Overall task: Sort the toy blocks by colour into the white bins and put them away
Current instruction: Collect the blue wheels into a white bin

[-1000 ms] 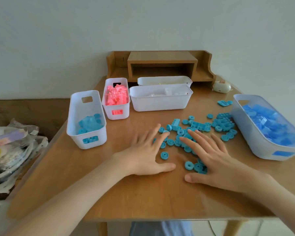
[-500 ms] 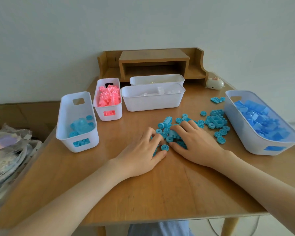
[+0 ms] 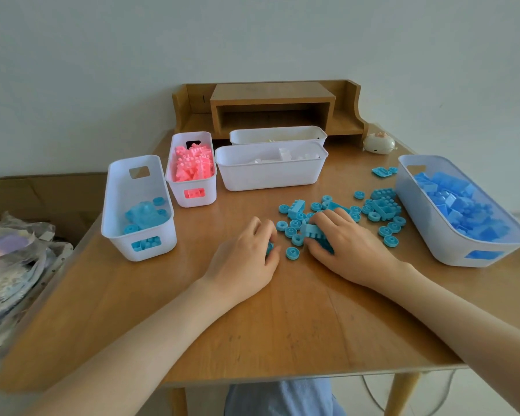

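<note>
1. Both your hands are curled on the loose teal blocks (image 3: 296,209) at mid-table. Your left hand (image 3: 243,256) closes its fingers round a few small pieces, and teal shows between fingertips and thumb.
2. Your right hand (image 3: 354,247) lies palm down, with curled fingers and thumb gathering a studded brick and some round pieces against the table (image 3: 282,319).
3. More of the loose blocks lie scattered far and right of your hands, reaching almost to the blue bin (image 3: 433,235) at the right edge, which is heaped with blue blocks.
4. To your left stands the teal bin (image 3: 138,244), partly filled with teal pieces. Just beside it, farther back, the pink bin (image 3: 192,196) is full of pink blocks.
5. Right of the pink bin sits a long white bin (image 3: 270,178) holding white pieces, with a second white bin (image 3: 278,136) close behind it.
6. At the far edge you have a wooden shelf (image 3: 270,97) and, to its right, a small cream gadget (image 3: 379,142).
7. Crumpled bags (image 3: 15,265) lie off the table's left side.
</note>
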Available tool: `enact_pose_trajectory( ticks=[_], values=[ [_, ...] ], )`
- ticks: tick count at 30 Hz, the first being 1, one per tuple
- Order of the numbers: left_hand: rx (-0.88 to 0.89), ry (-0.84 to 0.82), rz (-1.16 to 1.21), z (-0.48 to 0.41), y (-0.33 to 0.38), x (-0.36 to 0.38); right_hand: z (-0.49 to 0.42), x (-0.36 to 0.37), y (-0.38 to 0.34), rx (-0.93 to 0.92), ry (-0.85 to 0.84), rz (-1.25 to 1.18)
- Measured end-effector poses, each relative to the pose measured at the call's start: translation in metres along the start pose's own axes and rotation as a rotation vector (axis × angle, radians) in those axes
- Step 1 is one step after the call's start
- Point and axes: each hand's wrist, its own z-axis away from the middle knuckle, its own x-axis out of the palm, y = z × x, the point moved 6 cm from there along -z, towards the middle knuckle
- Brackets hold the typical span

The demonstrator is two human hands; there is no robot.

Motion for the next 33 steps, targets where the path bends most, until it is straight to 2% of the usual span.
enact_pose_trajectory(
  ticks=[4,11,18,29,33],
  values=[
    [-0.058,-0.021,-0.07,-0.002,0.0,0.002,-0.002,0.0,0.003,0.03,0.008,-0.021],
    [-0.051,-0.075,-0.157,-0.003,0.002,0.004,-0.01,0.006,0.002,-0.034,-0.077,0.074],
    [0.036,-0.104,-0.221,-0.006,0.008,0.003,-0.021,-0.001,0.0,0.068,-0.002,0.03],
    [0.023,0.064,-0.136,-0.015,-0.011,-0.011,-0.041,0.009,-0.003,0.096,-0.187,0.032],
    [-0.057,0.153,-0.021,-0.018,-0.018,-0.026,-0.056,0.002,-0.016,0.098,-0.136,-0.091]
  ],
)
